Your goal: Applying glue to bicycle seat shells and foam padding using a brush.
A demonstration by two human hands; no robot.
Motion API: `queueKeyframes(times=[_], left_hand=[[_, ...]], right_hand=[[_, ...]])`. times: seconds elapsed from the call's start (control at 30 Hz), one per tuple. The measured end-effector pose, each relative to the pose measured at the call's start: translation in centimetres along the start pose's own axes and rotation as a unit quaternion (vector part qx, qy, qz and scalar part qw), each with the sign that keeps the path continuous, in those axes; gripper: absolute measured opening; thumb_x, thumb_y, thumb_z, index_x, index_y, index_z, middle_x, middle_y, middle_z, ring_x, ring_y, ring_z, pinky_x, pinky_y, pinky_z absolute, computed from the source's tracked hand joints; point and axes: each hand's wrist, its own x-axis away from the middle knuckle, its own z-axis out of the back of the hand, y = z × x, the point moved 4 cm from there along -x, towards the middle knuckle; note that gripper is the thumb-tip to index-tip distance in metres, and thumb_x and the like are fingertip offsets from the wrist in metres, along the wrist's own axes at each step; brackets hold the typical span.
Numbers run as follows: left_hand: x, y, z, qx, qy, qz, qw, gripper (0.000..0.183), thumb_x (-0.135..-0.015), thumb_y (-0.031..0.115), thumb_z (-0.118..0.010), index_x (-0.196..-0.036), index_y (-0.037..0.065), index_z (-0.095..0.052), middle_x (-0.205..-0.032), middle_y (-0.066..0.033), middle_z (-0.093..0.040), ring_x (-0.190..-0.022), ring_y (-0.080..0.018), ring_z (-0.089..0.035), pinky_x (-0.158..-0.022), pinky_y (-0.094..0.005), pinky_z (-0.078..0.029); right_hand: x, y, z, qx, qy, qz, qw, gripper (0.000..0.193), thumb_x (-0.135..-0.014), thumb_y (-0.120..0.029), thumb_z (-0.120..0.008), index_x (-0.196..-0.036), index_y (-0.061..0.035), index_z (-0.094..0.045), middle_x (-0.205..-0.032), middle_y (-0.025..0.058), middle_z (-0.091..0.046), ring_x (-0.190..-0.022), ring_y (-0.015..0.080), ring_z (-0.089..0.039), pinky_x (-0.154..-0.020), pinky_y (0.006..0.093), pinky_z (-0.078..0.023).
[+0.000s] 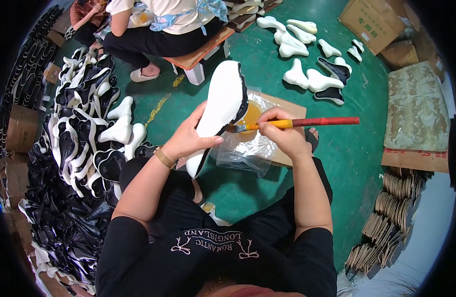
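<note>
My left hand (194,129) grips a white bicycle saddle (219,99) with a black edge and underside, holding it tilted up on its side. Pinched in my right hand (285,137) is a brush (324,122) with a yellow and red handle. Its bristle end meets the saddle's black edge from the right. Behind the brush lies a pool of amber liquid (253,115), perhaps glue, on clear plastic sheeting (244,154) over a cardboard box (293,111). The saddle hides part of that liquid.
Piled saddles (82,119) and black shells (69,218) crowd my left. More white saddles (292,45) lie on the green floor ahead. A co-worker (186,20) sits on a stool (196,74) at the front. Cardboard boxes (371,22) and stacked brown pieces (381,227) line the right.
</note>
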Motion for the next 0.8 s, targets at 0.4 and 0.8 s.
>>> queueKeyframes(times=[0.4, 0.8], left_hand=[[-1.0, -0.1, -0.5, 0.075, 0.011, -0.001, 0.997, 0.095, -0.071, 0.039, -0.080, -0.143, 0.006, -0.029, -0.134, -0.0083, -0.044, -0.123, -0.0179, -0.042, -0.103, -0.0328, -0.034], [-2.7, -1.6, 0.0, 0.097, 0.082, 0.048, 0.991, 0.056, -0.100, 0.042, -0.035, -0.137, 0.000, -0.036, -0.133, -0.0069, -0.047, -0.122, -0.0126, -0.040, -0.104, -0.0266, -0.029]], right_hand=[[-0.2, -2.3, 1.4, 0.168, 0.124, 0.103, 0.973, 0.006, -0.073, -0.007, -0.064, -0.077, -0.0022, -0.064, -0.077, 0.0088, -0.063, -0.072, 0.0189, -0.061, -0.065, 0.0284, -0.048], [-1.8, 3.0, 1.2, 0.192, 0.114, -0.013, 0.975, 0.010, -0.076, -0.009, -0.064, -0.081, -0.0005, -0.066, -0.072, 0.0060, -0.064, -0.065, 0.0119, -0.058, -0.060, 0.0251, -0.046]])
